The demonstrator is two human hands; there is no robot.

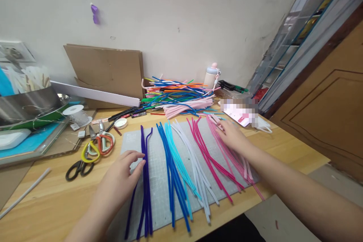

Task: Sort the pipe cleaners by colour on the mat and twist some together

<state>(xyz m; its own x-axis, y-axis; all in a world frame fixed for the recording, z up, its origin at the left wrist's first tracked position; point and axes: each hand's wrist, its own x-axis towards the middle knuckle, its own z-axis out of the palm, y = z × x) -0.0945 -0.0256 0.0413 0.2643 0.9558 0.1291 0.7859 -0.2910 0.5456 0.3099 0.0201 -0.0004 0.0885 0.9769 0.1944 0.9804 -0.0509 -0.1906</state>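
Bundles of pipe cleaners lie fanned out in colour groups on a grey cutting mat (155,196). My left hand (127,168) is at the dark purple pipe cleaners (146,189), fingertips touching their edge, with thumb and forefinger apart. At the far right of the mat, my right hand (231,135) has its fingers closed around the upper ends of the light pink pipe cleaners (238,162); the fingertips are partly hidden. Between the hands lie blue pipe cleaners (171,174), light blue pipe cleaners (180,159), white pipe cleaners (195,164) and hot pink pipe cleaners (210,155).
A mixed heap of pipe cleaners (181,96) is against the wall, near a bottle (212,75) and a phone (235,113). Left of the mat lie scissors (82,159), pliers (102,141) and a spool (74,111). Cardboard (110,70) leans behind; a metal pot (31,102) stands left.
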